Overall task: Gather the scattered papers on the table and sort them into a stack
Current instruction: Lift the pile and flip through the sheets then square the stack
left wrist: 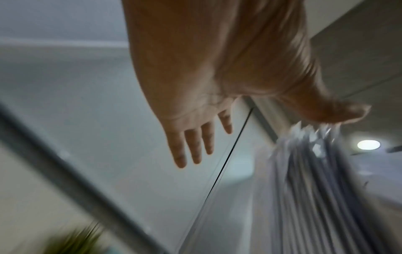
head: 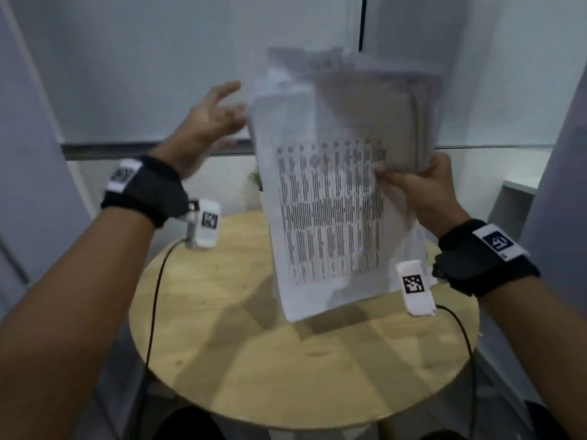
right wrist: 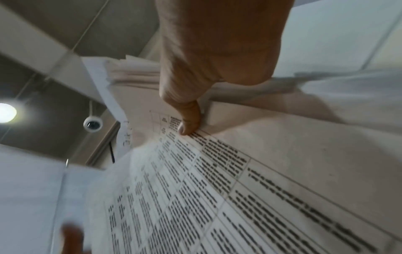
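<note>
White limp printed sheets [head: 330,201], pinched in your right hand [head: 425,188], need your empty spread left hand [head: 206,128] bracing their side.

Frosted glass wall [head: 143,74] on far side, dark frame rail [head: 127,151] along its base. Small green plant [head: 254,181] just past the table [head: 222,344] far edge. Overhead: round ceiling light [right wrist: 6,112], lit, white dome camera [right wrist: 93,124] near it.

Papers [head: 330,201] upright above the desk [head: 222,360], right edge in my right grip [head: 422,188]. Left grip [head: 206,122] just beside their upper left edge. Plant [head: 255,179] behind desk.
</note>
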`<action>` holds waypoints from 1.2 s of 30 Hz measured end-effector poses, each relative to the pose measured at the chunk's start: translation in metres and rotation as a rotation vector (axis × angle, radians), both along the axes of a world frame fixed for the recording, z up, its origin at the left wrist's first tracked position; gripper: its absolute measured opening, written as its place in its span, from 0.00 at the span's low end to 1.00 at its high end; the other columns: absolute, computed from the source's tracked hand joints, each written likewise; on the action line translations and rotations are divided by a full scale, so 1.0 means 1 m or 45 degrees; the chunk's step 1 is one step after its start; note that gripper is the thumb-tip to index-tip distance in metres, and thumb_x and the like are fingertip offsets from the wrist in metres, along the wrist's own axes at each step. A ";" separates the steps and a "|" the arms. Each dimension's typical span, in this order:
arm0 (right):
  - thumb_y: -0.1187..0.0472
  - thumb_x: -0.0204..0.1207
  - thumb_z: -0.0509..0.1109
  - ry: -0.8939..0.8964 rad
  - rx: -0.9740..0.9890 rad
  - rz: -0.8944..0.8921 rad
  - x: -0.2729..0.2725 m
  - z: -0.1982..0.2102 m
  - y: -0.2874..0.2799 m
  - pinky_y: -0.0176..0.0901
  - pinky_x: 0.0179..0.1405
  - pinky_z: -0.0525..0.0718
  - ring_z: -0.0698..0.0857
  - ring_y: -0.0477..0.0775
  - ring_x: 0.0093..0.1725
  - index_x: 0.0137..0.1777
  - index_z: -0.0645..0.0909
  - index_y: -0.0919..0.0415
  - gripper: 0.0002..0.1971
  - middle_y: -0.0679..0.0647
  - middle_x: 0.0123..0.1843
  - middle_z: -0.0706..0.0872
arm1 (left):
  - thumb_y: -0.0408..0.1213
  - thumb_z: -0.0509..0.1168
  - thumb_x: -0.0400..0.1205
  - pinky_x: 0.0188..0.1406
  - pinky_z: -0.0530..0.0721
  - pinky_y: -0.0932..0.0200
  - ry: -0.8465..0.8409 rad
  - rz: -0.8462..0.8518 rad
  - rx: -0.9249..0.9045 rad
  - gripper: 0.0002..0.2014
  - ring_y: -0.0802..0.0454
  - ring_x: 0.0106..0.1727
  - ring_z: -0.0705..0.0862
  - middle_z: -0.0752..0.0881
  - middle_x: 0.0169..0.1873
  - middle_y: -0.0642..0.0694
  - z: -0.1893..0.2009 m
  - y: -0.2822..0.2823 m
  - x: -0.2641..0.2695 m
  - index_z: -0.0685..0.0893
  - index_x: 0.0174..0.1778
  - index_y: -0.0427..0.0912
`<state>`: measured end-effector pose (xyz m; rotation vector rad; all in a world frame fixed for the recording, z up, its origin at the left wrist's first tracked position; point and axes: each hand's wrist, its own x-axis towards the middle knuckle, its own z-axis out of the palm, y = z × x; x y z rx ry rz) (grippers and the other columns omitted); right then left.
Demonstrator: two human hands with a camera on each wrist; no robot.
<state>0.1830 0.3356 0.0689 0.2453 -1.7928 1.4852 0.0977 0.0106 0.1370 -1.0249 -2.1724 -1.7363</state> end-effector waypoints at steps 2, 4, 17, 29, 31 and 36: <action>0.64 0.66 0.84 0.031 -0.151 0.052 0.001 0.003 -0.004 0.50 0.50 0.91 0.93 0.57 0.50 0.54 0.88 0.73 0.19 0.60 0.49 0.93 | 0.68 0.81 0.57 0.68 0.81 0.43 -0.154 -0.136 -0.013 0.51 0.48 0.68 0.85 0.85 0.67 0.50 -0.035 0.004 -0.002 0.73 0.76 0.55; 0.66 0.67 0.84 0.038 -0.247 0.119 0.000 0.007 -0.015 0.47 0.49 0.90 0.93 0.57 0.50 0.53 0.88 0.74 0.17 0.60 0.47 0.93 | 0.58 0.83 0.63 0.67 0.83 0.45 -0.154 -0.192 -0.040 0.42 0.46 0.68 0.85 0.87 0.66 0.47 -0.053 0.027 0.008 0.77 0.72 0.50; 0.63 0.65 0.82 -0.278 -0.107 0.494 -0.005 -0.010 -0.002 0.62 0.65 0.85 0.89 0.61 0.61 0.65 0.84 0.63 0.26 0.57 0.61 0.90 | 0.33 0.76 0.74 0.63 0.87 0.49 -0.185 -0.011 0.360 0.23 0.48 0.61 0.89 0.91 0.57 0.47 -0.096 0.062 0.007 0.83 0.66 0.37; 0.45 0.69 0.79 0.161 0.366 -0.682 -0.013 0.012 -0.059 0.54 0.28 0.83 0.87 0.57 0.31 0.33 0.87 0.67 0.22 0.62 0.29 0.87 | 0.44 0.79 0.75 0.41 0.91 0.54 0.118 0.492 0.439 0.19 0.49 0.44 0.90 0.91 0.44 0.43 -0.069 0.083 0.014 0.88 0.53 0.34; 0.46 0.71 0.77 0.175 0.248 -0.719 -0.008 0.033 -0.074 0.47 0.29 0.81 0.85 0.51 0.33 0.37 0.88 0.64 0.18 0.56 0.31 0.87 | 0.44 0.75 0.79 0.29 0.79 0.62 0.241 0.599 0.421 0.12 0.53 0.34 0.83 0.86 0.34 0.50 -0.046 0.095 0.024 0.87 0.44 0.36; 0.49 0.74 0.74 0.174 0.080 -0.639 -0.004 0.047 -0.080 0.50 0.29 0.84 0.86 0.55 0.32 0.35 0.83 0.61 0.16 0.49 0.28 0.82 | 0.36 0.65 0.85 0.28 0.81 0.67 0.254 0.512 0.370 0.04 0.59 0.33 0.84 0.85 0.36 0.51 -0.027 0.105 0.032 0.83 0.45 0.46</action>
